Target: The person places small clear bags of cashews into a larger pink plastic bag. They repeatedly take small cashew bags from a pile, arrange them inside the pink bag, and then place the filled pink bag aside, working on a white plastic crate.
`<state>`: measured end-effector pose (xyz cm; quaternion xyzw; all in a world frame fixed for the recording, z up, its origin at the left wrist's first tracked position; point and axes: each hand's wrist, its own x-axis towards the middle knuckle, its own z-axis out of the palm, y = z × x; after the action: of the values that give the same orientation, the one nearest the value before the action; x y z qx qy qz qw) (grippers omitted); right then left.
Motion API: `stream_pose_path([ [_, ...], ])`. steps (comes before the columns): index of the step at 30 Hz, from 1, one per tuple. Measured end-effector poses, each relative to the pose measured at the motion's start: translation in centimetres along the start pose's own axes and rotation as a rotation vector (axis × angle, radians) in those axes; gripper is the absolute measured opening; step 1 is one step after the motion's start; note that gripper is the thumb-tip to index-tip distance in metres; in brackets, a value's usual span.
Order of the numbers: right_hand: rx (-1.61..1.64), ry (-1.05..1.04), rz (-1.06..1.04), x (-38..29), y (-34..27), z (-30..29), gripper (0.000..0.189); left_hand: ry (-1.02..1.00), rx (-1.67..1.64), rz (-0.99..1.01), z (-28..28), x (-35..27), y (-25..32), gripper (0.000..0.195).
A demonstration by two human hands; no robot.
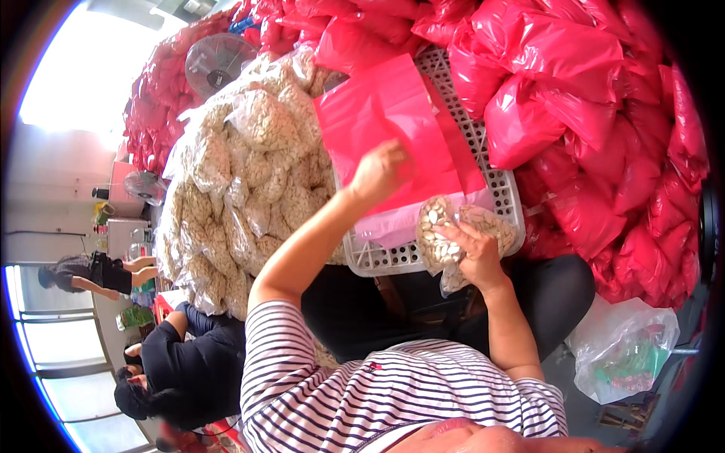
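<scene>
My right hand [476,252] grips a clear plastic bag of pale seeds [439,235], which look like pumpkin seeds, over the near right corner of a white plastic crate [391,263]. A second clear bag of seeds [490,223] sits just beyond my fingers. Flat red plastic bags [379,107] lie stacked across the crate, with a paler pink edge [391,226] towards me. Above this stack is my left hand [385,170], its fingers curled and blurred. Whether it pinches the red plastic cannot be made out.
Clear bags full of seeds [255,153] are heaped left of the crate. Filled red bags [566,113] pile up at the right and far side. A fan [218,65] stands at the back left. One person [187,362] sits close at left; another [93,272] stands farther off.
</scene>
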<state>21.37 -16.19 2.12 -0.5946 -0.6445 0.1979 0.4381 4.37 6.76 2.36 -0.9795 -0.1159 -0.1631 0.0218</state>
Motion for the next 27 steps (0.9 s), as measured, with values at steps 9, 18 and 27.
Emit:
stream_pose_path([
  [9,-0.189,-0.062,-0.019,-0.1,-0.2,1.5,0.065,0.01,-0.44,-0.595,1.8,-5.8,3.7,0.014],
  [18,-0.35,-0.183,-0.231,4.3,-2.7,3.5,0.024,0.093,-0.575,-0.556,0.3,-4.4,2.5,0.014],
  [27,-0.708,-0.078,0.187,8.2,-2.7,9.4,0.052,0.224,-0.585,-0.667,-1.0,-2.9,2.4,0.018],
])
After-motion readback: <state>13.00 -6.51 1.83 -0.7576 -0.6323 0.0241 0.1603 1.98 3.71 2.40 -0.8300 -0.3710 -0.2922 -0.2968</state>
